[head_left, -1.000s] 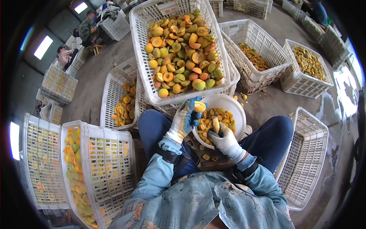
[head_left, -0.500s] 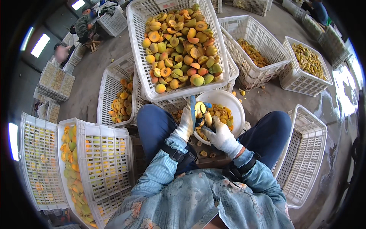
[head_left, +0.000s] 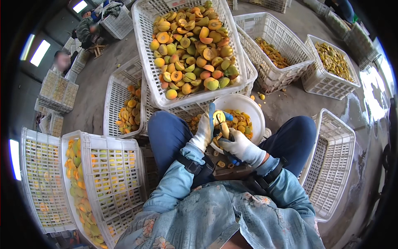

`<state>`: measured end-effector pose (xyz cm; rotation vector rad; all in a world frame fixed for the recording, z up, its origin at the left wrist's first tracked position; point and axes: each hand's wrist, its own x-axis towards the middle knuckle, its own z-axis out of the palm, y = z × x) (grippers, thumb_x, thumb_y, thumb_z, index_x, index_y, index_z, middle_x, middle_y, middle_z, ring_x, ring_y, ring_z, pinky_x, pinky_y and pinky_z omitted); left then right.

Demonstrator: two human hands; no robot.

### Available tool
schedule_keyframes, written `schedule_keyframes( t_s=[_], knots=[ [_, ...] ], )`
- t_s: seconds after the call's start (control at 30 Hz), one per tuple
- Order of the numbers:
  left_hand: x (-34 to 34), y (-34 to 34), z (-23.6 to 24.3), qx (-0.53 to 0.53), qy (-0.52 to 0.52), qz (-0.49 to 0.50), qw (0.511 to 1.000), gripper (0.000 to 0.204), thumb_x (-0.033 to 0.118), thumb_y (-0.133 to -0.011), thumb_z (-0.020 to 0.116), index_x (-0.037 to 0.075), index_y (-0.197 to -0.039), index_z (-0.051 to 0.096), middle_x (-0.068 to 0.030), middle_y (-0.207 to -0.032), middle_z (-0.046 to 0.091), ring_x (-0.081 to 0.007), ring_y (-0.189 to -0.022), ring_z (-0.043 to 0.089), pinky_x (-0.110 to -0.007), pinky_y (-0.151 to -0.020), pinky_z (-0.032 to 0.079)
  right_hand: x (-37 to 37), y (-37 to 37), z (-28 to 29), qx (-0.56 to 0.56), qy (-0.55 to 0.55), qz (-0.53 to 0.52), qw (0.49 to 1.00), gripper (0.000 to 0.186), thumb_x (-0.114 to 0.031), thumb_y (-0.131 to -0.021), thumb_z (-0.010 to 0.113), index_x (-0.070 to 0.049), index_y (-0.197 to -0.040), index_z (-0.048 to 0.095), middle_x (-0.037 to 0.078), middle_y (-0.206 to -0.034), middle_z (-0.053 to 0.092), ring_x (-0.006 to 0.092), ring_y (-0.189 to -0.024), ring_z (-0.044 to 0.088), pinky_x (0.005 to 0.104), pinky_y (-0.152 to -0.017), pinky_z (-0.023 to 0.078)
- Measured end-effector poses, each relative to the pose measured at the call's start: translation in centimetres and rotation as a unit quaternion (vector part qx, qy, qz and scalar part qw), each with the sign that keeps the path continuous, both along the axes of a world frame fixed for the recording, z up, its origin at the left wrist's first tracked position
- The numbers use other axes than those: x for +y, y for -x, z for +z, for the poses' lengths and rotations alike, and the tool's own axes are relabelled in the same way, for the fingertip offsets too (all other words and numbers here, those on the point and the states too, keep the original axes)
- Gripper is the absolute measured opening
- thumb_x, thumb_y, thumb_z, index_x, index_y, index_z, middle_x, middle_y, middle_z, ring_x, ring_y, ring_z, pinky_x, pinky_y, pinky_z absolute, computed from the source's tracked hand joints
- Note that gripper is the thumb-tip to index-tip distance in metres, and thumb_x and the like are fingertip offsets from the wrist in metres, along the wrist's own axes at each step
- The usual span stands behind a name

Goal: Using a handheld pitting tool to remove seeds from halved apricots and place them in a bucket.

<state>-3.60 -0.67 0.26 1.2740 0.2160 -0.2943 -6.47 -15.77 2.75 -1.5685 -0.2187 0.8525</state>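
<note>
In front of my body, over a white basin [head_left: 258,118], both gloved hands are close together. My left hand [head_left: 204,132], in a white glove with blue fingers, is closed around a yellow fruit half [head_left: 219,117]. My right hand [head_left: 241,146], gloved the same way, grips what looks like a peeler [head_left: 225,131] with a pale handle; its dark metal head is against the fruit. Fingers partly hide that contact. Orange-yellow fruit pieces [head_left: 240,123] lie in the basin below.
Beyond the basin, a white crate [head_left: 141,45] full of halved fruit [head_left: 192,54] rests tilted on other crates. Fruit-filled crates [head_left: 112,166] stand at left; an apparently unfilled crate [head_left: 329,166] stands at right. More crates [head_left: 273,52] sit behind. A person [head_left: 86,31] sits far left.
The view has shifted slightly. My right hand has turned and lowered a little, its blue fingertips now showing beneath. The fruit half has tilted to show its round face; both grips remain.
</note>
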Motion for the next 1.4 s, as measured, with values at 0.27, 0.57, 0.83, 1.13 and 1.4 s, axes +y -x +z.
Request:
schedule_keyframes(
  t_s=[0.27, 0.57, 0.83, 1.13, 1.4],
  knots=[
    [1.6, -1.3, -1.1, 0.088, 0.034, -0.135, 0.986, 0.067, 0.059, -0.09, 0.031, 0.0, -0.088, 0.063, -0.0109, -0.078, 0.065, -0.0165, -0.067, 0.061, -0.026, -0.062, 0.05, -1.2, 0.5, -1.2, 0.037, -0.147, 0.062, 0.986, 0.013, -0.016, -0.085, 0.06, -0.004, -0.089, 0.057, 0.002, -0.068, 0.058, 0.0078, -0.052, 0.054, 0.0208, -0.043, 0.043],
    [0.6, -0.6, -0.5, -0.034, 0.013, -0.013, 0.999, 0.068, 0.06, -0.084, 0.045, -0.005, -0.074, 0.061, -0.013, -0.067, 0.063, -0.0197, -0.06, 0.062, -0.03, -0.06, 0.052, -1.3, 0.9, 1.0, 0.303, -0.179, 0.02, 0.936, 0.017, -0.023, -0.087, 0.054, -0.006, -0.089, 0.052, -0.001, -0.057, 0.044, 0.0052, -0.036, 0.038, 0.0189, -0.03, 0.029],
    [-1.0, -0.4, -1.4, -0.112, 0.005, 0.062, 0.992, 0.07, 0.058, -0.088, 0.038, -0.006, -0.072, 0.061, -0.0153, -0.066, 0.063, -0.0198, -0.061, 0.062, -0.028, -0.059, 0.051, -1.4, 1.5, -1.3, 0.413, -0.3, -0.005, 0.86, 0.014, -0.021, -0.09, 0.05, -0.008, -0.093, 0.053, -0.002, -0.059, 0.044, 0.0051, -0.037, 0.038, 0.019, -0.03, 0.029],
    [0.2, -1.1, -1.4, -0.094, -0.037, -0.201, 0.974, 0.061, 0.047, -0.093, 0.036, -0.004, -0.074, 0.061, -0.0115, -0.071, 0.063, -0.0181, -0.066, 0.061, -0.029, -0.066, 0.05, -2.0, 2.0, -2.1, 0.424, -0.266, 0.012, 0.866, 0.017, -0.024, -0.09, 0.053, -0.007, -0.095, 0.052, 0.0, -0.058, 0.046, 0.0076, -0.038, 0.04, 0.0208, -0.032, 0.032],
    [-1.7, -0.7, -3.3, -0.055, 0.079, -0.025, 0.995, 0.081, 0.07, -0.083, 0.027, -0.004, -0.075, 0.061, -0.0125, -0.068, 0.062, -0.0159, -0.058, 0.056, -0.025, -0.057, 0.046, -0.9, 2.6, -1.7, 0.346, -0.254, -0.042, 0.902, 0.015, -0.023, -0.089, 0.055, -0.008, -0.09, 0.053, 0.001, -0.055, 0.048, 0.01, -0.034, 0.04, 0.0238, -0.027, 0.031]
  ],
)
